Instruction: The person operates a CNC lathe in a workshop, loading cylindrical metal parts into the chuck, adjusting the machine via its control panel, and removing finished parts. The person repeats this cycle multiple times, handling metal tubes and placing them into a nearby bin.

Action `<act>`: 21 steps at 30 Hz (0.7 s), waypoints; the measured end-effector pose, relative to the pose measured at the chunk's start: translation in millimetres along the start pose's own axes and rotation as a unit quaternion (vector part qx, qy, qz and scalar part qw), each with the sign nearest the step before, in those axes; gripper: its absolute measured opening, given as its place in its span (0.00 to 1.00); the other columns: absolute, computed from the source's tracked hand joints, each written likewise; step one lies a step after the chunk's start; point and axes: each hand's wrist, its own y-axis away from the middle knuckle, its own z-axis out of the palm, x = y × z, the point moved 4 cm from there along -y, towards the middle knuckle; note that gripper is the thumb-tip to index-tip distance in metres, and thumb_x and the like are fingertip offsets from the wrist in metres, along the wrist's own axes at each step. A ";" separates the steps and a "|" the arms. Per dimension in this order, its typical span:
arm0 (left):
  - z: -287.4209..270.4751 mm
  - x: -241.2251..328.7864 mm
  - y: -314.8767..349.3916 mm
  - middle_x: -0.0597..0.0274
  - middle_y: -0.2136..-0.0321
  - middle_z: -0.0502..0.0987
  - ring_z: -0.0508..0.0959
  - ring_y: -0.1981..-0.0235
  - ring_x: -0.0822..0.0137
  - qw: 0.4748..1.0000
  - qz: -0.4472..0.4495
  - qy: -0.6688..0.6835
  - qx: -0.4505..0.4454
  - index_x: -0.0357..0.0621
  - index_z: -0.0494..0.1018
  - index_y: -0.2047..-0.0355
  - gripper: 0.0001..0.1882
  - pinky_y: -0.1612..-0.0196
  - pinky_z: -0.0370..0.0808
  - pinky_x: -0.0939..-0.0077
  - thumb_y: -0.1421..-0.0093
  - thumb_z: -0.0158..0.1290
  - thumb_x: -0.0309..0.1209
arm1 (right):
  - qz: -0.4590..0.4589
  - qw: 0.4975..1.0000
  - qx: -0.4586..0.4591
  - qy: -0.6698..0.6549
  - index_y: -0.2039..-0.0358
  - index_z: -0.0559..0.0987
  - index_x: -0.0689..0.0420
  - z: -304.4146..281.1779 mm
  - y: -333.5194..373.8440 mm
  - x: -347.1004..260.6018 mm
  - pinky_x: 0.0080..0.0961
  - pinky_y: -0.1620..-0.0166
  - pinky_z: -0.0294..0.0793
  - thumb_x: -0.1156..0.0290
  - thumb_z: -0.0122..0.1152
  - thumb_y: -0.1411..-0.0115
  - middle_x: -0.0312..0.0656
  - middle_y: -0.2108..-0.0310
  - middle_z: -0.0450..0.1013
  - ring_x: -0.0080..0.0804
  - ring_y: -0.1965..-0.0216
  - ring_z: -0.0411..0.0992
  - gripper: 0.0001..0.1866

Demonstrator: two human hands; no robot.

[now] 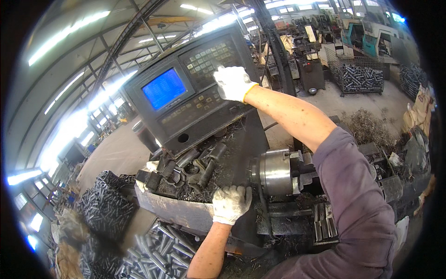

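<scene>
My right hand [234,84], in a white glove with a yellow cuff, is raised against the control panel [200,116]. It covers part of the keypad [208,58]; its fingers are bent together, with nothing seen in them. Left of it a blue screen [164,89] is lit. My left hand [231,204], in a soiled white knit glove, lies on the near edge of the machine's ledge [179,211]. Its fingers stretch forward over the dark metal and hold nothing visible. Greasy metal parts [195,169] lie on the ledge to its left.
A lathe chuck [275,172] with jaws sits right of my left hand. Cut metal tubes [158,249] are heaped below the ledge. Another pile [106,204] stands at left. Metal shavings [369,128] and a wire basket of parts [360,76] are at right.
</scene>
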 end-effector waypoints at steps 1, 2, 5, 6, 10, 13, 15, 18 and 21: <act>0.5 0.0 0.4 0.63 0.84 0.73 0.77 0.81 0.56 1.000 -0.002 0.005 -0.004 0.56 0.73 0.81 0.15 0.71 0.74 0.57 0.45 0.68 0.39 | 0.007 1.000 0.005 -0.004 0.67 0.83 0.57 0.4 6.3 3.9 0.47 0.65 0.83 0.69 0.65 0.48 0.56 0.62 0.81 0.54 0.67 0.84 0.09; 1.2 -0.3 0.8 0.64 0.84 0.73 0.77 0.81 0.57 1.000 -0.008 0.006 -0.011 0.56 0.73 0.81 0.15 0.70 0.74 0.57 0.45 0.68 0.39 | 0.016 1.000 0.008 -0.008 0.67 0.83 0.57 0.9 12.7 8.0 0.47 0.65 0.83 0.69 0.64 0.48 0.56 0.61 0.81 0.54 0.67 0.84 0.09; 2.6 -1.5 0.5 0.64 0.84 0.74 0.77 0.80 0.57 1.000 -0.016 0.014 -0.020 0.56 0.73 0.81 0.15 0.70 0.74 0.57 0.45 0.68 0.39 | 0.014 1.000 0.009 0.011 0.67 0.83 0.57 5.1 20.9 14.4 0.47 0.65 0.83 0.70 0.64 0.48 0.56 0.63 0.82 0.53 0.67 0.84 0.08; 3.0 -1.8 0.2 0.64 0.84 0.74 0.78 0.80 0.57 1.000 -0.015 0.017 -0.022 0.55 0.73 0.81 0.15 0.70 0.74 0.57 0.45 0.68 0.39 | 0.007 1.000 0.006 0.012 0.67 0.83 0.56 7.1 21.3 15.2 0.48 0.65 0.83 0.70 0.64 0.48 0.56 0.63 0.82 0.53 0.67 0.84 0.08; 2.9 -1.3 0.4 0.61 0.83 0.73 0.77 0.81 0.55 0.999 0.003 0.021 -0.026 0.53 0.72 0.81 0.16 0.75 0.73 0.56 0.42 0.66 0.39 | -0.009 0.999 -0.043 0.024 0.67 0.83 0.56 15.6 21.0 21.2 0.48 0.64 0.83 0.71 0.64 0.48 0.55 0.64 0.82 0.53 0.66 0.84 0.07; 2.6 -1.5 0.5 0.61 0.83 0.74 0.77 0.81 0.55 0.999 0.004 0.023 -0.025 0.53 0.72 0.81 0.16 0.74 0.74 0.56 0.41 0.66 0.39 | 0.011 1.000 -0.012 0.022 0.67 0.83 0.55 13.3 24.4 32.5 0.49 0.62 0.83 0.70 0.61 0.44 0.55 0.64 0.82 0.53 0.65 0.84 0.06; 2.6 -1.8 0.0 0.61 0.83 0.74 0.77 0.81 0.55 1.000 -0.001 0.020 -0.022 0.53 0.72 0.81 0.16 0.74 0.74 0.56 0.41 0.66 0.40 | 0.028 0.999 0.018 0.032 0.66 0.83 0.55 9.9 27.5 41.4 0.48 0.62 0.83 0.70 0.60 0.42 0.54 0.64 0.82 0.53 0.64 0.84 0.07; 2.1 -1.1 -0.3 0.60 0.83 0.74 0.77 0.81 0.54 0.999 -0.001 0.025 -0.021 0.52 0.72 0.81 0.17 0.74 0.74 0.56 0.41 0.66 0.40 | 0.008 0.999 -0.035 0.034 0.66 0.83 0.55 12.6 28.9 49.0 0.48 0.62 0.83 0.69 0.61 0.43 0.54 0.65 0.82 0.53 0.64 0.84 0.07; 3.5 -0.3 0.8 0.63 0.84 0.74 0.78 0.80 0.56 0.999 -0.012 -0.011 -0.051 0.55 0.74 0.81 0.15 0.64 0.78 0.55 0.44 0.68 0.40 | -0.007 0.997 -0.045 0.056 0.66 0.82 0.55 11.9 23.5 51.2 0.48 0.63 0.83 0.69 0.63 0.45 0.53 0.66 0.82 0.54 0.65 0.84 0.07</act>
